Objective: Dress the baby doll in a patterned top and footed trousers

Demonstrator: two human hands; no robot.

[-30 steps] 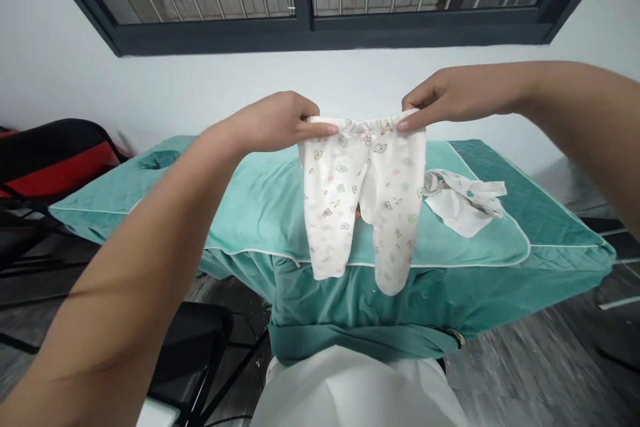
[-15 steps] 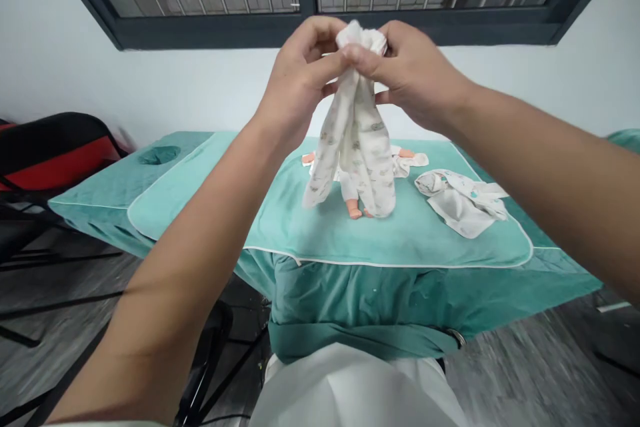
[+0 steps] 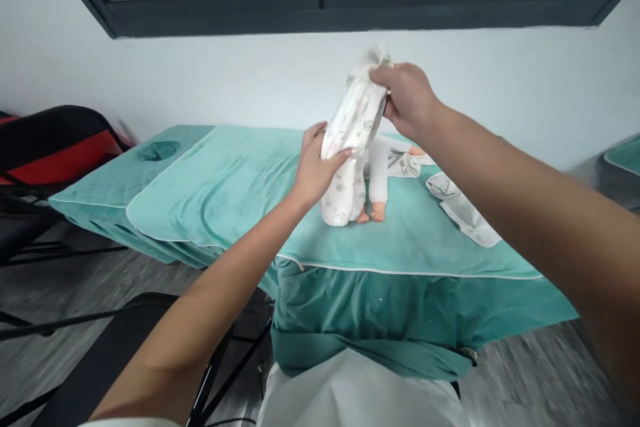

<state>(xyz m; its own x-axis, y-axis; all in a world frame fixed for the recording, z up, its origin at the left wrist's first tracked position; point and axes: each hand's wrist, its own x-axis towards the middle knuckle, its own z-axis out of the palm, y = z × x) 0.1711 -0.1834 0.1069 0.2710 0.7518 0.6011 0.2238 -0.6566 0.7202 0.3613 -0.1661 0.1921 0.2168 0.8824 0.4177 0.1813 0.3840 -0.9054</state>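
Right hand grips patterned trousers at one o'clock, left hand at eight. Doll lies at five o'clock.

Tally, visible:
left hand 1; right hand 1; pants 1; doll 1; doll feet 2; window 1.

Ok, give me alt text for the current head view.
A person's right hand holds a white printed garment near its top, the left hand lower. Behind it, a partly hidden doll lies on a green mat, with crumpled white cloth nearby.
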